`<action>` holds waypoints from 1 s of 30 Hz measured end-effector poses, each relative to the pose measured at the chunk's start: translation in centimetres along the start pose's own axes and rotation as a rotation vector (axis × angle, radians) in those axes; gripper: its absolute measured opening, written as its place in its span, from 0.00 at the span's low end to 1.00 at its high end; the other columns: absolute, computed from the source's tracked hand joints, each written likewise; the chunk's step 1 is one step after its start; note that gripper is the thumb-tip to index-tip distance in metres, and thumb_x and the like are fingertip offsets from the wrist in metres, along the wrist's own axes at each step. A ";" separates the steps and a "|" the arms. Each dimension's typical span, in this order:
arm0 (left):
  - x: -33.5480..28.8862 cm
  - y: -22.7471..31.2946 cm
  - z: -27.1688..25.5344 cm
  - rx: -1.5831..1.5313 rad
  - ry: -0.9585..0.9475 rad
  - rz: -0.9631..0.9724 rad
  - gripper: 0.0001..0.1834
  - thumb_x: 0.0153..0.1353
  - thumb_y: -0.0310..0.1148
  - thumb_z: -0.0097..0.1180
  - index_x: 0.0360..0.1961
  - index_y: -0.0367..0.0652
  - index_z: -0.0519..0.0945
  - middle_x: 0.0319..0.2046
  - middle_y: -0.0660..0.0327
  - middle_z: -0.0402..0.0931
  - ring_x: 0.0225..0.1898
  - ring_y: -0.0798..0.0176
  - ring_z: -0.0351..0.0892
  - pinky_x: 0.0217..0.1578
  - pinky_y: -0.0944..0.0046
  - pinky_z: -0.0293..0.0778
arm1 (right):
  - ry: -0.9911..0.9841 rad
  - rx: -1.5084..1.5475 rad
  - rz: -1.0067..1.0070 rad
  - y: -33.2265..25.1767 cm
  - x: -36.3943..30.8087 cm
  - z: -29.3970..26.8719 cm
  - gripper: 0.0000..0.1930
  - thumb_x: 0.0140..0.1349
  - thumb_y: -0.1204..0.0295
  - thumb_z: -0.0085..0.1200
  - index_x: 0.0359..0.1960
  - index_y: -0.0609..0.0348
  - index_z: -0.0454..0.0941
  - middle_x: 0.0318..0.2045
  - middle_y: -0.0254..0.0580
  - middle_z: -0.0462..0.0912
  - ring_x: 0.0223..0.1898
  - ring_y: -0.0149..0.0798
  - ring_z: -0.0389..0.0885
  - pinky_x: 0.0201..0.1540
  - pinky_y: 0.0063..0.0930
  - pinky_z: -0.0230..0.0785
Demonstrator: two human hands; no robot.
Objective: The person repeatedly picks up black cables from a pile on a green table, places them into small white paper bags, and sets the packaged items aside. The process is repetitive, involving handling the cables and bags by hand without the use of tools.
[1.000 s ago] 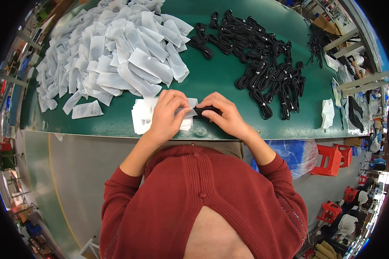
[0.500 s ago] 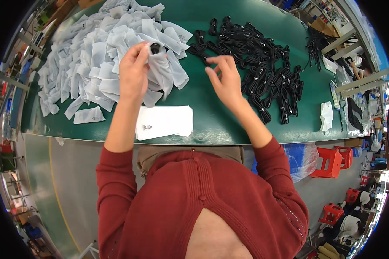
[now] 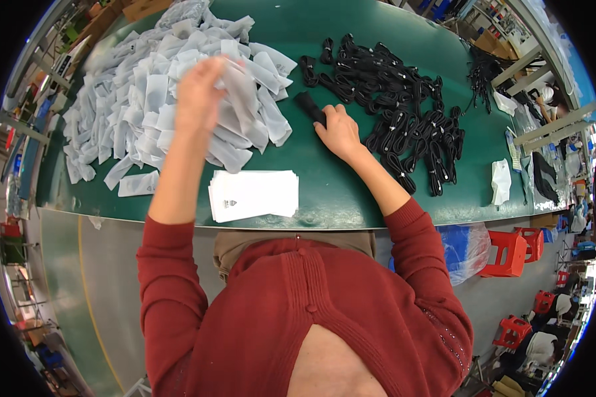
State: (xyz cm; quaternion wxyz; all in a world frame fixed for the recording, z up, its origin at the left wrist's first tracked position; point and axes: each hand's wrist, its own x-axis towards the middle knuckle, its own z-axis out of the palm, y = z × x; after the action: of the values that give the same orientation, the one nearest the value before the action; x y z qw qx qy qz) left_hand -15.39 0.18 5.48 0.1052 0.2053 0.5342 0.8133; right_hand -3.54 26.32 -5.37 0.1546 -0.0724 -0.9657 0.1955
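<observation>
Black strap bundle: gripped by the right hand, mid-table.
Left hand: blurred over the white pouch heap; grasp indiscernible.
Flat pouch stack: at the near edge of the table.

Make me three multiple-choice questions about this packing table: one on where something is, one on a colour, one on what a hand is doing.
1. Where does the flat stack of white bags lie?
A. at the table's near edge, between the arms
B. on top of the black cables
C. on the floor

2. What colour is the table?
A. red
B. green
C. white

3. What is the right hand doing?
A. hanging off the table
B. resting on the white stack
C. gripping a black bundle

Answers: 1 A, the stack sits just in front of the person; 2 B, green shows between the piles; 3 C, the fingers close on a bundle beside the cable pile.
</observation>
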 end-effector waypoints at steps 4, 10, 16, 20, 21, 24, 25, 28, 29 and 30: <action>1.7 1.1 -3.9 0.700 0.444 0.450 0.13 0.67 0.36 0.57 0.45 0.36 0.80 0.44 0.60 0.80 0.44 0.67 0.78 0.47 0.68 0.72 | -0.024 0.108 0.040 0.0 -2.3 -1.1 0.17 0.61 0.63 0.60 0.43 0.65 0.76 0.38 0.57 0.76 0.40 0.60 0.80 0.43 0.49 0.74; -12.9 -3.5 2.8 0.885 -0.282 0.200 0.12 0.56 0.24 0.63 0.43 0.42 0.80 0.40 0.61 0.76 0.37 0.68 0.75 0.36 0.67 0.72 | -0.055 0.455 0.031 -0.4 -7.1 -3.1 0.16 0.62 0.65 0.59 0.43 0.67 0.79 0.34 0.54 0.78 0.37 0.55 0.79 0.41 0.44 0.70; -17.4 -8.4 4.7 1.102 -0.325 0.270 0.08 0.54 0.25 0.65 0.35 0.38 0.79 0.34 0.56 0.75 0.35 0.56 0.77 0.35 0.59 0.74 | -0.033 0.501 0.032 -2.8 -11.3 -5.9 0.14 0.61 0.69 0.61 0.45 0.66 0.79 0.32 0.50 0.77 0.32 0.49 0.77 0.36 0.36 0.69; -17.6 -9.3 4.6 0.997 -0.247 0.183 0.05 0.56 0.23 0.62 0.32 0.37 0.78 0.29 0.58 0.75 0.31 0.59 0.75 0.34 0.62 0.72 | -0.026 0.454 -0.059 -3.4 -13.6 -6.7 0.17 0.60 0.73 0.61 0.50 0.63 0.79 0.30 0.45 0.73 0.29 0.45 0.75 0.32 0.33 0.68; -17.6 -9.1 4.7 0.942 -0.212 0.128 0.05 0.56 0.22 0.62 0.32 0.36 0.78 0.29 0.58 0.75 0.30 0.59 0.75 0.34 0.62 0.72 | -0.039 0.452 -0.081 -3.4 -14.2 -6.8 0.19 0.59 0.74 0.62 0.53 0.63 0.77 0.30 0.44 0.72 0.27 0.43 0.75 0.30 0.32 0.68; -17.7 -8.6 4.8 0.792 -0.132 -0.001 0.05 0.56 0.21 0.61 0.32 0.36 0.77 0.28 0.58 0.75 0.28 0.61 0.74 0.33 0.63 0.71 | -0.055 0.465 -0.145 -3.6 -15.1 -7.2 0.20 0.58 0.74 0.63 0.53 0.62 0.77 0.32 0.45 0.72 0.27 0.44 0.75 0.30 0.35 0.69; -17.8 -8.6 4.6 0.754 -0.123 -0.022 0.04 0.57 0.20 0.60 0.32 0.35 0.77 0.28 0.58 0.75 0.27 0.63 0.73 0.33 0.64 0.71 | -0.070 0.433 -0.184 -3.5 -15.2 -7.3 0.21 0.58 0.73 0.64 0.54 0.61 0.77 0.32 0.44 0.72 0.27 0.45 0.76 0.30 0.38 0.71; -17.7 -8.4 4.6 0.700 -0.108 -0.028 0.04 0.58 0.19 0.59 0.32 0.35 0.76 0.29 0.59 0.74 0.28 0.65 0.72 0.33 0.67 0.71 | -0.096 0.302 -0.293 -3.5 -15.3 -7.7 0.21 0.57 0.73 0.64 0.54 0.59 0.77 0.33 0.44 0.72 0.29 0.47 0.77 0.31 0.38 0.71; -17.7 -8.4 4.6 0.692 -0.106 -0.021 0.04 0.58 0.19 0.59 0.32 0.35 0.76 0.29 0.59 0.74 0.28 0.65 0.72 0.33 0.67 0.71 | -0.125 0.286 -0.326 -3.6 -15.1 -7.9 0.22 0.56 0.73 0.64 0.54 0.58 0.77 0.33 0.44 0.72 0.29 0.47 0.77 0.31 0.39 0.71; -17.7 -8.4 4.6 0.686 -0.121 0.017 0.04 0.58 0.19 0.59 0.33 0.35 0.76 0.30 0.58 0.75 0.29 0.65 0.73 0.34 0.66 0.71 | -0.156 0.271 -0.358 -3.6 -15.0 -8.1 0.22 0.56 0.72 0.64 0.54 0.57 0.77 0.33 0.44 0.72 0.29 0.47 0.77 0.31 0.40 0.71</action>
State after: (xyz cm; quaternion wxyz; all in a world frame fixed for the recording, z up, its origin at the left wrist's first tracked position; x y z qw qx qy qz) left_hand 2.09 0.49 -4.48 0.0548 0.2811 0.7675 0.5735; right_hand 12.90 22.94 -0.92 0.1202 0.1369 -0.9371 0.2976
